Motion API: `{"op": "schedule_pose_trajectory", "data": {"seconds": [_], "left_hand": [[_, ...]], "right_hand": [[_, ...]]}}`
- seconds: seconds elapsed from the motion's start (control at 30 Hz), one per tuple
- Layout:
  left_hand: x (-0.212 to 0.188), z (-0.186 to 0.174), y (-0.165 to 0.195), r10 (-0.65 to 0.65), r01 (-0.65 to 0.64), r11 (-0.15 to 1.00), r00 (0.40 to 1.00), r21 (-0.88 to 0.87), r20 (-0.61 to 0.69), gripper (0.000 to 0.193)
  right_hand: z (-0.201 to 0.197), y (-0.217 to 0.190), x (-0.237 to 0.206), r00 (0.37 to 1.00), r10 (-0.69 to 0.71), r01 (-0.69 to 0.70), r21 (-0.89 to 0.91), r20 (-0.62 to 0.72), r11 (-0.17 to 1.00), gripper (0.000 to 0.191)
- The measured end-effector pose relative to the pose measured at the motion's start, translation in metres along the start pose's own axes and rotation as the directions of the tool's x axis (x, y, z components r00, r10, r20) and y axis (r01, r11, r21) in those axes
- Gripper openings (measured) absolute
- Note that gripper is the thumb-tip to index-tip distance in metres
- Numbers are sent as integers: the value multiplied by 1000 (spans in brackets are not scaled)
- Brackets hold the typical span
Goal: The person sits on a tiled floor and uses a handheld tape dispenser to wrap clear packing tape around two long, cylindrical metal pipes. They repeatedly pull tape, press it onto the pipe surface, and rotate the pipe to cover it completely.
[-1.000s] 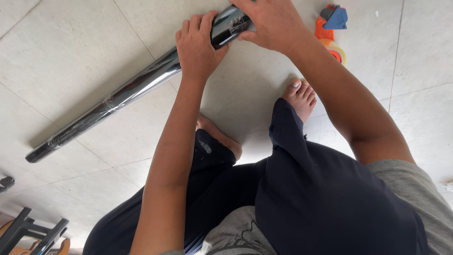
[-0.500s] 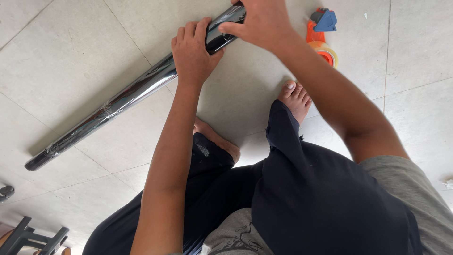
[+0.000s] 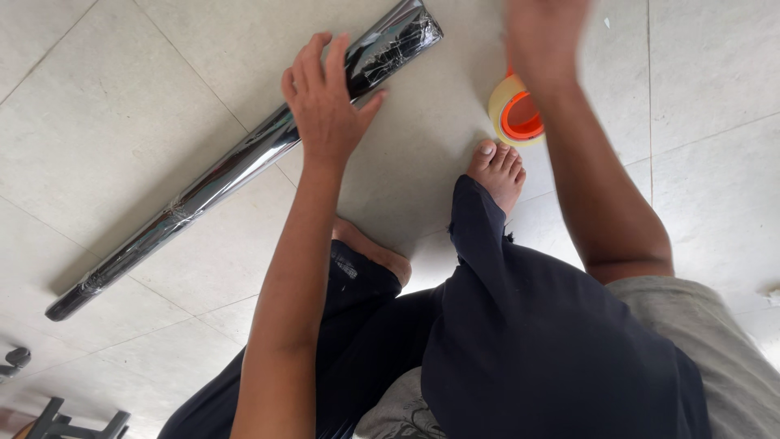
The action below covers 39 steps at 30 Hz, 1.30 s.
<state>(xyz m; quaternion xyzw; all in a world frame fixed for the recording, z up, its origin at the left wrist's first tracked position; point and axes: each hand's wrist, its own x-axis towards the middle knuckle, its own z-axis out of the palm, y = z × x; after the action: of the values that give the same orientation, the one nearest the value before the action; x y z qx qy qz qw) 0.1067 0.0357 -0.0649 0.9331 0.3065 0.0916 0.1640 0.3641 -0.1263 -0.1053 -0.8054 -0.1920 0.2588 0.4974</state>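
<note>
Wrapping looks like the step in hand: the long black roll (image 3: 244,162) lies slantwise on the tiled floor (image 3: 122,89), sheathed in shiny clear film. The left hand (image 3: 325,102) rests on the roll near its upper end, fingers spread wide, pinning it flat. The right hand (image 3: 544,36) hangs blurred beyond that end, perhaps open, I cannot tell. Just below it, right of the roll, lies a tape ring (image 3: 514,110), pale outside, orange core.

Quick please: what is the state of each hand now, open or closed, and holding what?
Left hand: open, fingers spread, resting on the black wrapped roll, no closed grip.
Right hand: blurred, above the tape roll; state cannot be told.
</note>
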Motion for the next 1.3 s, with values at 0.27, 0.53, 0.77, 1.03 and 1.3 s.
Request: {"op": "schedule_pose_trajectory", "data": {"seconds": [0.27, 0.53, 0.77, 1.03, 1.3], "left_hand": [[59, 8, 50, -23, 55, 982, 984, -182, 176, 79], [67, -51, 53, 265, 12, 856, 849, -517, 458, 62], [74, -110, 77, 258, 195, 837, 683, -511, 683, 71], [65, -129, 83, 195, 310, 832, 613, -461, 765, 75], [61, -119, 88, 192, 363, 825, 539, -432, 820, 87]], "right_hand": [[-92, -47, -63, 958, -188, 270, -463, 216, 844, 37], [-86, -55, -105, 979, -189, 193, -597, 70, 778, 59], [-50, -93, -109, 817, 43, -283, 336, 575, 898, 93], [-34, -117, -108, 794, -76, -103, 258, 603, 961, 82], [-44, -109, -96, 707, -134, -177, 358, 694, 917, 75]]}}
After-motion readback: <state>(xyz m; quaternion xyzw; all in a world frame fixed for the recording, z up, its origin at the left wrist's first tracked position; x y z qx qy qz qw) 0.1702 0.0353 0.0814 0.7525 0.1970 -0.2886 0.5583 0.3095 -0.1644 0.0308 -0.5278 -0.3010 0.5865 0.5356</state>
